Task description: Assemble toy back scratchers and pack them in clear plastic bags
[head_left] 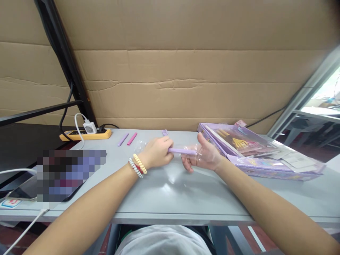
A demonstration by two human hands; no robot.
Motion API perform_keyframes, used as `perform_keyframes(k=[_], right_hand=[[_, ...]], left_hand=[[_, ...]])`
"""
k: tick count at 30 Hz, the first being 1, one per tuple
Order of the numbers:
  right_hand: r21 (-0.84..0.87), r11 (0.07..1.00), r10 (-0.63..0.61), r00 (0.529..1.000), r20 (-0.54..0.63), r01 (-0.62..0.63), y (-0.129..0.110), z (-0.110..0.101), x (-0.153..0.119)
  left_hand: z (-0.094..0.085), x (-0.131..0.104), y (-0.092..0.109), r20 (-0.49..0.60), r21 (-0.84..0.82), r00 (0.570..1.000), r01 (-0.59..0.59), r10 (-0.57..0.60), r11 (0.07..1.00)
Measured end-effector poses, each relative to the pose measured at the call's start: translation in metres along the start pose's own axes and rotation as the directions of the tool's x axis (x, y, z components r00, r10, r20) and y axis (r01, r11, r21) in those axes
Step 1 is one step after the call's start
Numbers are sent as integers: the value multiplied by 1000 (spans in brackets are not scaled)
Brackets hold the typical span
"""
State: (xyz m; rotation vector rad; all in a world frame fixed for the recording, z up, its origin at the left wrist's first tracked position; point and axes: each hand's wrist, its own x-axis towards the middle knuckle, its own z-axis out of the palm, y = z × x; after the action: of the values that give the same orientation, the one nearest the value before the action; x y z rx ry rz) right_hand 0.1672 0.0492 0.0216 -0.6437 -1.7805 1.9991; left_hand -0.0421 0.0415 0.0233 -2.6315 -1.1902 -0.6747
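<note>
Between the fingers of the two hands lies a slim lilac stick (184, 151), running almost level across the gap. The left hand (158, 152) is closed around its left end, knuckles up, with the fingers curled tight over it. The right hand (208, 156) is spread, palm up, its thumb standing well apart from the loosely bent fingers; the stick's other end lies over them, though whether it touches the palm is hard to tell. Clear plastic film (197, 148) surrounds that end, in front of the right fingers. Just beyond the left fingers shows a small lilac fork (165, 132), its prongs pointing away; its lower part is hidden. Farther off, to the left of the left fingers, a short lilac piece (123, 139) and a pink piece (132, 139) lie side by side, apart. Beyond these, farther left, is a yellow power strip (106, 134) with a white plug (90, 127) in it. Right of the right fingers, past the wrist, sits a purple box (273, 170), with a yellow hand-shaped piece (239, 143) visible under its clear cover.
</note>
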Motion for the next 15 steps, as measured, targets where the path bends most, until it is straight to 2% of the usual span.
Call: perform_keyframes(k=[3,5,9,15], right_hand=[[81,985,-140,979,-150,153,-3,-5,0],[118,969,-184,951,-248,219,-3,-7,-1],[81,966,-197,904,-379,245,0,-9,0],[-2,965,-231,850,-473,262,2,-8,4]], left_hand=[[-4,0,-4,-15,-9,991,130,-130,992],[-5,0,-7,-22,7,982,186,-186,982],[-4,0,-9,-9,44,974,225,-224,973],[-3,0,-7,62,52,968,241,-244,969]])
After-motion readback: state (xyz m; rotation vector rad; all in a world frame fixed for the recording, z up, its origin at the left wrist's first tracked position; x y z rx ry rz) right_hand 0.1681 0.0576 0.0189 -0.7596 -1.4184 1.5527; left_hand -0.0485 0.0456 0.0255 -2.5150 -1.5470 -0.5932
